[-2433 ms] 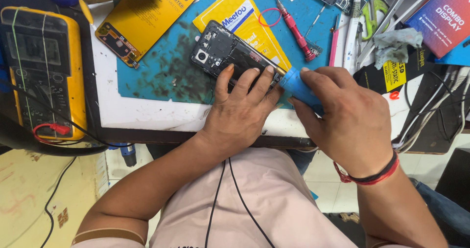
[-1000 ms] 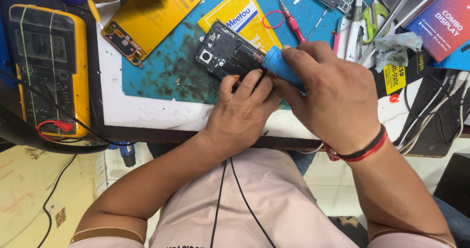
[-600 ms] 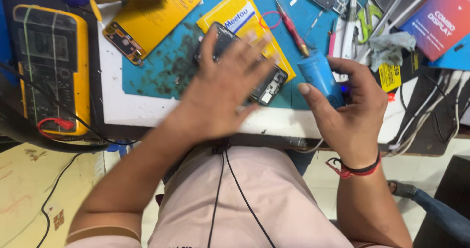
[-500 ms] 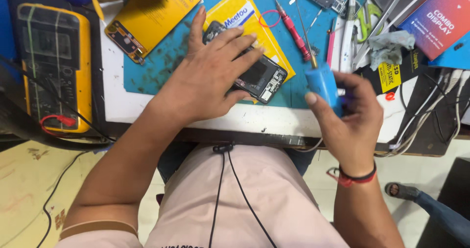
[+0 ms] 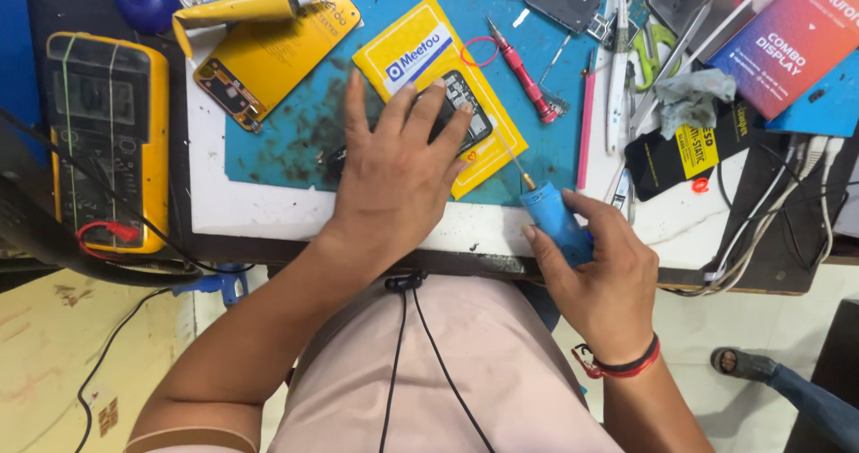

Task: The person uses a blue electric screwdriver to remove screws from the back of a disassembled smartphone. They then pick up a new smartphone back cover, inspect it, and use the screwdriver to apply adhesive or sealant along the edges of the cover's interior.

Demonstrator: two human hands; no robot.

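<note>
the left hand [image 5: 394, 180] lies flat, fingers spread wide, pressing down on a dark opened phone [image 5: 461, 113] that rests on a yellow packet [image 5: 420, 50] on the blue work mat [image 5: 295, 140]. only the phone's upper end shows past the fingertips; the rest is hidden under the palm. the right hand [image 5: 599, 274] is closed around a blue electric screwdriver [image 5: 553, 220], held at the desk's near edge, just right of the packet, its thin bit pointing up and left toward the phone without touching it. a red screwdriver [image 5: 519, 59] lies on the mat above, beside a pink pen-like tool [image 5: 586, 122]. to the far left sits a yellow multimeter [image 5: 112, 140], and near it a yellow phone cover [image 5: 268, 55] with a yellow glue tube [image 5: 237, 10] across it. the white desk [image 5: 268, 216] shows below the mat.
</note>
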